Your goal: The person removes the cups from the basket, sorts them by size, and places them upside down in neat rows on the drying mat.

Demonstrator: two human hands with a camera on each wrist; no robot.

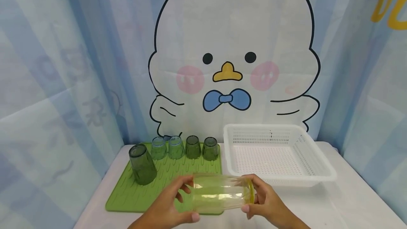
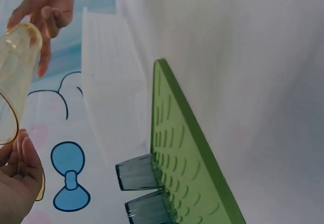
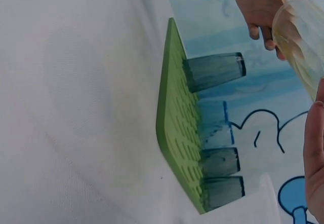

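A tall clear yellow drinking glass (image 1: 219, 192) lies sideways in the air between both hands, its open rim to the left and its thick base to the right. My right hand (image 1: 267, 200) grips the base end, thumb below and fingers above and behind. At the rim end, my left hand (image 1: 168, 204) holds the glass with its thumb low and its forefinger at the top edge. In the left wrist view the left hand (image 2: 20, 178) is beside the rim; the right wrist view shows the right hand (image 3: 315, 153) only in part.
A green drying mat (image 1: 175, 193) lies beneath and left of the glass. On it stand a tall dark glass (image 1: 143, 165) and several small upturned glasses (image 1: 193, 147) in a row along the back. A white plastic basket (image 1: 318, 165) sits at the right on the white table.
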